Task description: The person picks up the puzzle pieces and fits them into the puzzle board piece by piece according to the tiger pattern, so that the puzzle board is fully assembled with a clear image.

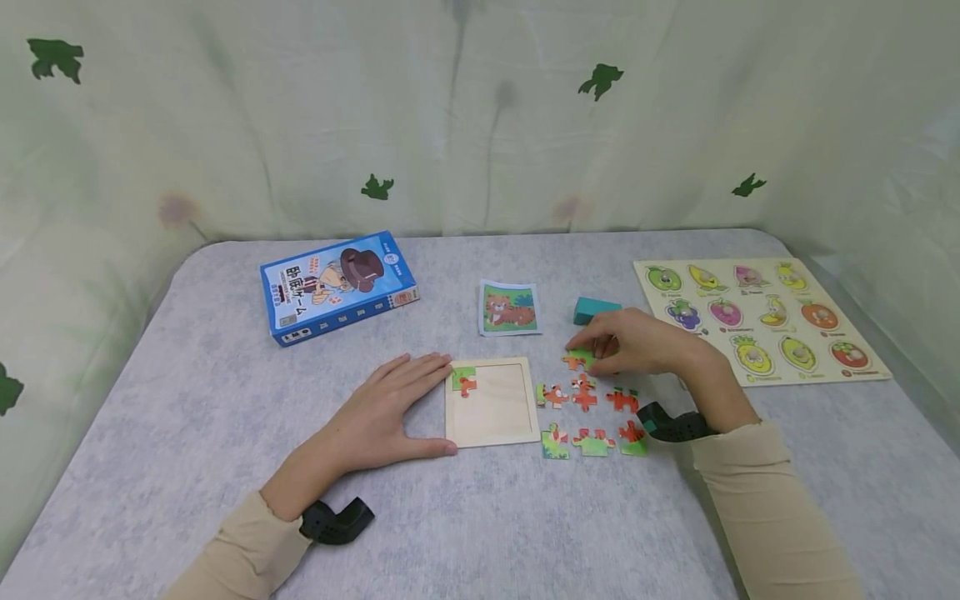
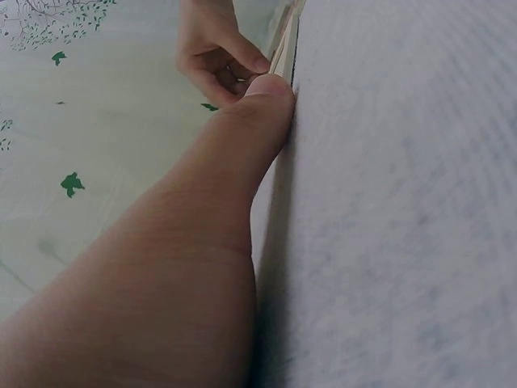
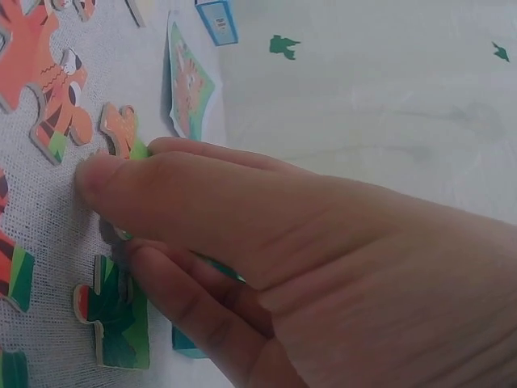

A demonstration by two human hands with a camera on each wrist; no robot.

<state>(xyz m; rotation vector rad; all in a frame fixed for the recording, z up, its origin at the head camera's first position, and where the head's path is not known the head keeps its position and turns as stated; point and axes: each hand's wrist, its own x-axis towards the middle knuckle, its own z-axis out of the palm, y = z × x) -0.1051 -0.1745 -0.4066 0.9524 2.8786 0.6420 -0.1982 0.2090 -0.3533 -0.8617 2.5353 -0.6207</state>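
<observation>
My left hand (image 1: 386, 417) lies along the left side of a square wooden puzzle tray (image 1: 534, 417), fingers straight at the upper left corner and thumb touching near the lower left one. One green and orange puzzle piece (image 1: 464, 380) sits in the tray's upper left. To the right, my right hand (image 1: 637, 342) pinches a green and orange jigsaw piece (image 1: 577, 360) between thumb and fingers, close to the table; the fingers partly hide it. Below it lie several loose pieces, among them a tiger-face piece (image 1: 584, 392). A dark green piece (image 3: 121, 323) lies by the fingers in the right wrist view.
A picture card (image 1: 510, 308) with an animal lies behind the tray, and a teal block (image 1: 596, 308) beyond the right hand. At back left is a blue game box (image 1: 337, 287). A fruit puzzle board (image 1: 765, 321) lies on the right. Fabric hangs behind the table.
</observation>
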